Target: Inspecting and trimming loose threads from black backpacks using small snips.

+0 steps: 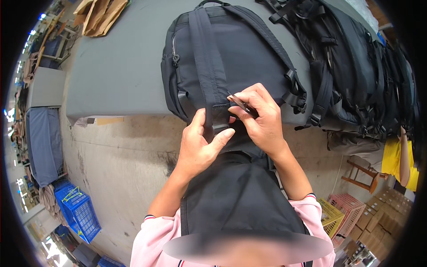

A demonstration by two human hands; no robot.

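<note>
A black backpack lies on the grey-covered table, its shoulder straps facing up and its lower end at the table's near edge. My left hand grips the lower end of the wide left shoulder strap, thumb on the near side and fingers partly hidden behind it. Just to the right, my right hand pinches small dark thread snips. Their pointed tip sits close to the strap's stitched end; whether it touches the fabric I cannot tell.
Several more black backpacks crowd the table's right side. Brown paper lies at the far left of the grey table. Blue crate stands on the floor at left; yellow and pink crates, a wooden stool and a person in yellow are at right.
</note>
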